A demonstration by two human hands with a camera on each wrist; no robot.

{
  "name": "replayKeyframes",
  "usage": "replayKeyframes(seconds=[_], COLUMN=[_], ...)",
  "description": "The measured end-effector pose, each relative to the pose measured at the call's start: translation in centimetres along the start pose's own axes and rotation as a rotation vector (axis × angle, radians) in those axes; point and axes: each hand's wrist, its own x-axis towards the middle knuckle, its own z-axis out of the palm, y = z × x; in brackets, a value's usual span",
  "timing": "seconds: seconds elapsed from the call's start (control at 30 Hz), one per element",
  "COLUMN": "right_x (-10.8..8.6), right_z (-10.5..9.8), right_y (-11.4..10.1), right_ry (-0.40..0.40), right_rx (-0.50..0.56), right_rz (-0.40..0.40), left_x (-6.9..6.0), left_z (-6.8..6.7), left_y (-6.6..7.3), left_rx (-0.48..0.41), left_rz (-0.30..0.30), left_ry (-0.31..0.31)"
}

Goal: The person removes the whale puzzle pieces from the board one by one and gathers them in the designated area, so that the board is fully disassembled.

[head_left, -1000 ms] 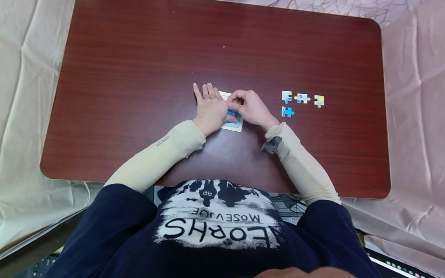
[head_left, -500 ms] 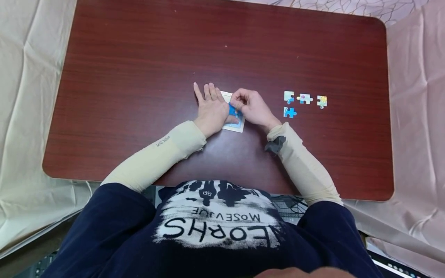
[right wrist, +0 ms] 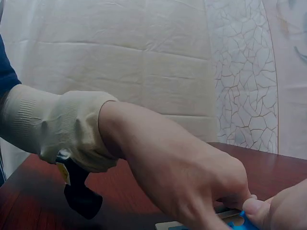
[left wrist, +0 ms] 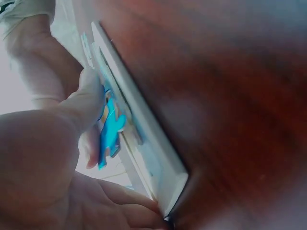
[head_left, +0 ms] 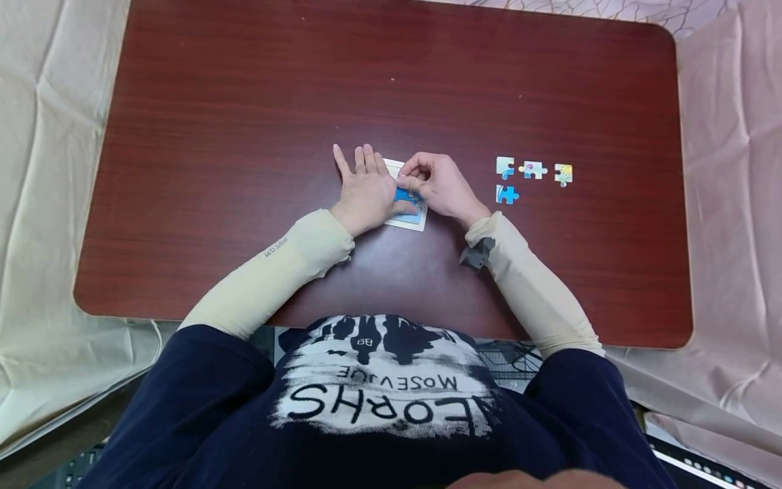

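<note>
Yep, pinching a blue puzzle piece [left wrist: 111, 132] with right grip [head_left: 442, 187], resting straight-fingered left grip [head_left: 365, 193] on the board's [head_left: 411, 227] left side.

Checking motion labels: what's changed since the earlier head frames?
The left hand edged slightly to its left; the right hand barely shifted. No new grasp or release visible. Unchanged: left spread, right pinching a blue piece, four loose pieces on the table.

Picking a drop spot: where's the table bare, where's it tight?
Bare: table between its left edge and left hand; the far strip beyond both hands; right of the four loose puzzle pieces.
Crowded: the white-rimmed puzzle board, with left and right hand over it. Narrow: right hand to loose pieces.
</note>
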Motion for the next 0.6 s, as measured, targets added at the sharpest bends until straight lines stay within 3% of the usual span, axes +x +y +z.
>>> replayKeyframes(seconds=[0.23,0.43,0.53,0.6], right_x=[0.0,-0.1,0.0,0.1], right_z=[-0.3,-0.6,-0.7,-0.8], right_y=[-0.4,-0.6,-0.7,-0.8], right_ry=[-0.033,-0.065,-0.071,-0.073], right_rx=[-0.036,-0.064,-0.115,-0.152], right_rz=[0.048,0.002,-0.026,-0.04], left_x=[0.1,-0.3,-1.4,-2.6], left_z=[-0.4,-0.7,-1.0,-0.9], left_y=[0.1,-0.4,-0.6,-0.4], left_rx=[-0.054,-0.126,-0.105,-0.05], left_rz=[-0.009,-0.009,0.019,0.062], left_ry=[-0.015,-0.019,0.063,0.165])
